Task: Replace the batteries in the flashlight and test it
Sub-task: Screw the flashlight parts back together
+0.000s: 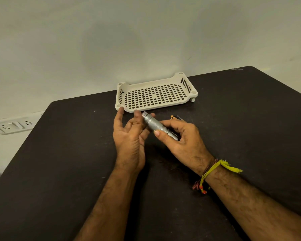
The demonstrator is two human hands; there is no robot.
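Silver knurled metal is what I see at the middle of the dark table (59,171): the flashlight (154,125), held above the surface and tilted, its narrow end pointing up toward the far edge and its other end buried in my right hand (179,138). That hand is wrapped around the lower part of the barrel, thumb pressed along the near side and fingers curled over the top. My left hand (130,134) is loosened and spread, palm turned toward the flashlight, with the fingertips just touching or nearly touching the narrow end; I cannot tell whether they actually pinch it. Its index finger points up toward the near left corner of the white perforated tray (156,96), which sits at the far edge of the table against the pale wall (111,40) with nothing lying in it. Just beyond my right hand's knuckles a battery (176,117) with an orange tip lies on the surface, partly hidden by the fingers. A yellow and dark thread band (214,171) is tied round my right wrist. Off the table's left edge, a white socket plate (16,126) is fixed to the wall
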